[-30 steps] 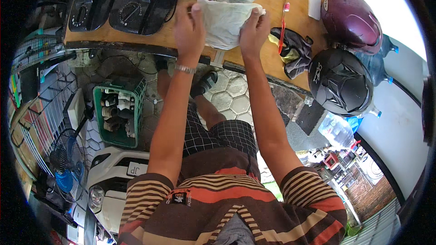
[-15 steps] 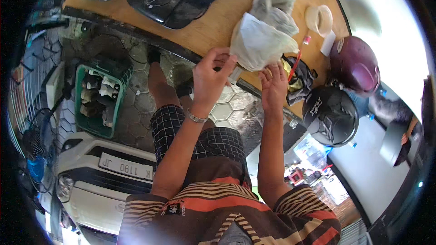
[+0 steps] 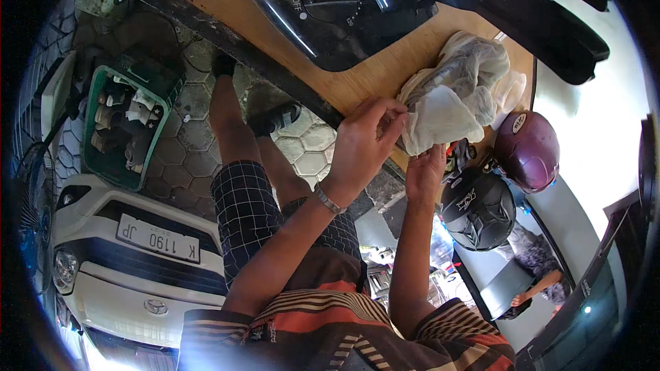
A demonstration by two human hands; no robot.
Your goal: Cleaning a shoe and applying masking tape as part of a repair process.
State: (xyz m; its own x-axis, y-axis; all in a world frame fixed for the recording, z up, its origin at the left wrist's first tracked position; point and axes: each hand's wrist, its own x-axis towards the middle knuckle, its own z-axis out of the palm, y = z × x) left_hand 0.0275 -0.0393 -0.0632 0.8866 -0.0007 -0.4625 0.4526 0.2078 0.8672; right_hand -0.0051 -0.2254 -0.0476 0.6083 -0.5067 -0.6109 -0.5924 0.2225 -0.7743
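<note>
A whitish, see-through plastic bag (image 3: 447, 113) lies crumpled at the edge of the wooden table (image 3: 275, 55). My left hand (image 3: 364, 148) pinches the bag's left edge between thumb and fingertips. At its lower edge, the fingers of my right hand (image 3: 426, 172) are closed against the plastic, with the fingertips partly covered by it. What the bag contains, if anything, cannot be made out. Just beyond it stands a black appliance base (image 3: 330, 17) with a round dial, and a long black part (image 3: 526, 20) reaches over the table to the right.
A maroon helmet (image 3: 526, 151) and a black helmet (image 3: 478, 209) sit right of my right hand. On the paved floor at left is a green crate (image 3: 148, 158) of footwear, with a white car (image 3: 137, 254) nearer. Another person's hand (image 3: 520, 299) shows at far right.
My view has shifted, bringing the black appliance closer into the picture. My left hand has moved up and right along the bag, which is now pulled out differently. My right hand stays at its lower edge.
</note>
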